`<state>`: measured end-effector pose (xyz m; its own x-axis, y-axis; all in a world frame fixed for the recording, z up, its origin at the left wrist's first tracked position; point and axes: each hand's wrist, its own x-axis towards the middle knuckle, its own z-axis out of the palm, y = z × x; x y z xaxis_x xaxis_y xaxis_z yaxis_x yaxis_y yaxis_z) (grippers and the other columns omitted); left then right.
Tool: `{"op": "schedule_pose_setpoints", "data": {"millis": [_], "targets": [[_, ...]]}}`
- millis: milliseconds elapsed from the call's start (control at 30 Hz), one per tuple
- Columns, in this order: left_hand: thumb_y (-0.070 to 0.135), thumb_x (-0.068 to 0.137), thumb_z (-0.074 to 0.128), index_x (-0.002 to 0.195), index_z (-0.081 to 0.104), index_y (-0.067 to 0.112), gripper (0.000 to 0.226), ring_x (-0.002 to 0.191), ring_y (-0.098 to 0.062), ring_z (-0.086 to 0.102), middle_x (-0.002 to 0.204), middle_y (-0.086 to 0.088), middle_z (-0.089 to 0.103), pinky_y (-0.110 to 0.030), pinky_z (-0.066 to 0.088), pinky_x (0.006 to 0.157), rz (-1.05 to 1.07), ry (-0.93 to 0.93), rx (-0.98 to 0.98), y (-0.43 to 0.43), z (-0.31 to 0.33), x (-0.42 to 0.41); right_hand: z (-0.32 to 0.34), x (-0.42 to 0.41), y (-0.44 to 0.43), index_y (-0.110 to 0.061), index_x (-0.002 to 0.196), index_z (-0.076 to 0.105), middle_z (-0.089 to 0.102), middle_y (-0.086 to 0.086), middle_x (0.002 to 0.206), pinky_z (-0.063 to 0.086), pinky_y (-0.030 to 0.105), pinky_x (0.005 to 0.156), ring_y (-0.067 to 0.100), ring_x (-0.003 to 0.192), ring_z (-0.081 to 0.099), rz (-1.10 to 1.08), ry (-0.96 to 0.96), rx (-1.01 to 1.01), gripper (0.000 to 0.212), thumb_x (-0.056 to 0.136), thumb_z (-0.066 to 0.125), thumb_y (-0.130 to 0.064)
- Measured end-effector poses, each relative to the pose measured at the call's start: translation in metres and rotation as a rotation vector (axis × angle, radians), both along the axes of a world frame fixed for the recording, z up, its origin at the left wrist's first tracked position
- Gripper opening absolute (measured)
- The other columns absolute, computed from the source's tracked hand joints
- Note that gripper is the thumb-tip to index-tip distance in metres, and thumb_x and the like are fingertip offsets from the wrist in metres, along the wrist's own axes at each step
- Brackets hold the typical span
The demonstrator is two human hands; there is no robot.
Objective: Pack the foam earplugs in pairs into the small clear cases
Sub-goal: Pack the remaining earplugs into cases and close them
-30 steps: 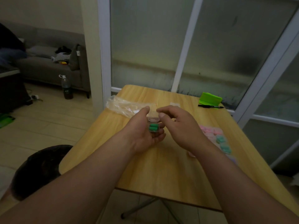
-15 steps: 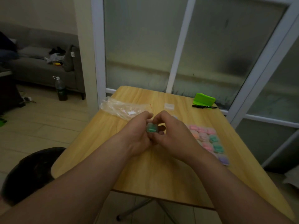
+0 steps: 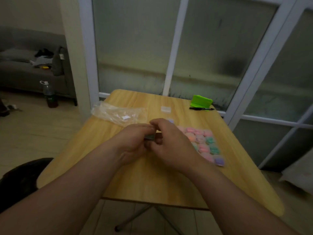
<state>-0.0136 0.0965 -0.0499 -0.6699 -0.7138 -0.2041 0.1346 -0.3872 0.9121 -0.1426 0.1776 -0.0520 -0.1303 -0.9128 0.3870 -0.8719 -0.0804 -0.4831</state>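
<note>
Now left hand (image 3: 133,143) and right hand (image 3: 171,146) curl fingers (image 3: 158,122) round one clear case (image 3: 149,137) — above the table (image 3: 152,180).

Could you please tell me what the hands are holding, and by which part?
The left hand and right hand together pinch one small clear case containing green earplugs, one hand on each side; the exact contact is hidden.

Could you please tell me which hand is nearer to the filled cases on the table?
Right. The right hand is just beside the filled cases, on their left; the left hand lies farther left, beyond it. Both grip one small case.
</note>
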Motion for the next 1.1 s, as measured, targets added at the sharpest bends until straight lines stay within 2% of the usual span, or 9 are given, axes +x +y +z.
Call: {"op": "schedule_pose_setpoints", "data": {"millis": [67, 167, 400, 533, 600, 767, 900, 1000, 1100], "targets": [[-0.002, 0.102, 0.051, 0.118, 0.071, -0.007, 0.026, 0.092, -0.028, 0.073, 0.110, -0.026, 0.074, -0.035, 0.059, 0.079, 0.015, -0.028, -0.026, 0.001, -0.003, 0.000, -0.004, 0.004, 0.003, -0.032, 0.136, 0.054, 0.061, -0.009, 0.127, 0.056, 0.038, 0.095, 0.012, 0.112, 0.062, 0.005, 0.076, 0.004, 0.047, 0.091, 0.070, -0.034], [-0.003, 0.100, 0.052, 0.121, 0.070, -0.008, 0.028, 0.099, -0.033, 0.071, 0.118, -0.031, 0.072, -0.039, 0.058, 0.081, 0.003, -0.058, -0.032, 0.006, -0.004, -0.004, -0.004, 0.002, 0.009, -0.032, 0.134, 0.055, 0.059, -0.007, 0.123, 0.051, 0.039, 0.094, 0.015, 0.113, 0.057, -0.005, 0.127, 0.031, 0.042, 0.093, 0.067, -0.036], [0.004, 0.106, 0.054, 0.124, 0.071, 0.003, 0.025, 0.093, -0.023, 0.075, 0.112, -0.020, 0.077, -0.032, 0.061, 0.070, -0.075, -0.056, -0.080, 0.021, 0.003, -0.017, 0.008, -0.023, 0.018, -0.032, 0.126, 0.063, 0.063, -0.007, 0.115, 0.056, 0.044, 0.090, 0.015, 0.106, 0.061, -0.045, 0.105, 0.026, 0.039, 0.087, 0.071, -0.033], [0.013, 0.106, 0.058, 0.122, 0.069, 0.006, 0.020, 0.097, -0.025, 0.076, 0.111, -0.018, 0.077, -0.045, 0.064, 0.088, -0.073, -0.035, -0.082, 0.026, 0.010, -0.025, 0.019, -0.045, 0.028, -0.024, 0.140, 0.062, 0.065, -0.005, 0.124, 0.052, 0.034, 0.096, 0.013, 0.113, 0.061, -0.111, 0.094, 0.023, 0.049, 0.092, 0.074, -0.030], [0.018, 0.107, 0.056, 0.121, 0.063, 0.006, 0.019, 0.097, -0.027, 0.075, 0.116, -0.019, 0.074, -0.046, 0.063, 0.093, 0.022, -0.028, -0.037, 0.019, 0.015, -0.026, 0.022, -0.065, 0.034, -0.022, 0.143, 0.061, 0.065, -0.004, 0.124, 0.051, 0.032, 0.094, 0.011, 0.110, 0.060, -0.211, 0.063, -0.002, 0.052, 0.094, 0.076, -0.034], [0.016, 0.105, 0.054, 0.127, 0.058, 0.004, 0.025, 0.092, -0.027, 0.073, 0.114, -0.016, 0.072, -0.035, 0.064, 0.078, 0.272, 0.014, 0.051, -0.003, 0.022, -0.019, 0.016, -0.098, 0.044, -0.028, 0.134, 0.064, 0.065, -0.007, 0.123, 0.050, 0.026, 0.084, 0.008, 0.105, 0.060, -0.344, 0.006, 0.110, 0.041, 0.096, 0.073, -0.039], [0.014, 0.101, 0.055, 0.114, 0.062, 0.006, 0.017, 0.081, -0.022, 0.070, 0.104, -0.012, 0.073, -0.032, 0.061, 0.071, 0.347, 0.009, 0.065, -0.010, 0.021, -0.018, 0.010, -0.078, 0.029, -0.028, 0.127, 0.065, 0.065, -0.009, 0.120, 0.055, 0.035, 0.090, 0.012, 0.107, 0.063, -0.271, 0.029, 0.143, 0.034, 0.095, 0.072, -0.035], [0.013, 0.101, 0.055, 0.110, 0.063, 0.007, 0.014, 0.077, -0.020, 0.069, 0.098, -0.011, 0.073, -0.031, 0.060, 0.070, 0.369, 0.010, 0.064, -0.010, 0.021, -0.020, 0.009, -0.063, 0.014, -0.027, 0.128, 0.065, 0.064, -0.006, 0.124, 0.060, 0.042, 0.086, 0.018, 0.100, 0.068, -0.238, 0.060, 0.177, 0.035, 0.094, 0.070, -0.031], [0.013, 0.101, 0.055, 0.108, 0.063, 0.008, 0.013, 0.074, -0.019, 0.067, 0.093, -0.009, 0.072, -0.032, 0.059, 0.073, 0.362, 0.008, 0.057, -0.009, 0.021, -0.020, 0.008, -0.057, 0.002, -0.029, 0.133, 0.064, 0.062, -0.003, 0.130, 0.051, 0.046, 0.101, 0.020, 0.118, 0.058, -0.198, 0.219, 0.213, 0.039, 0.095, 0.070, -0.037]]}}
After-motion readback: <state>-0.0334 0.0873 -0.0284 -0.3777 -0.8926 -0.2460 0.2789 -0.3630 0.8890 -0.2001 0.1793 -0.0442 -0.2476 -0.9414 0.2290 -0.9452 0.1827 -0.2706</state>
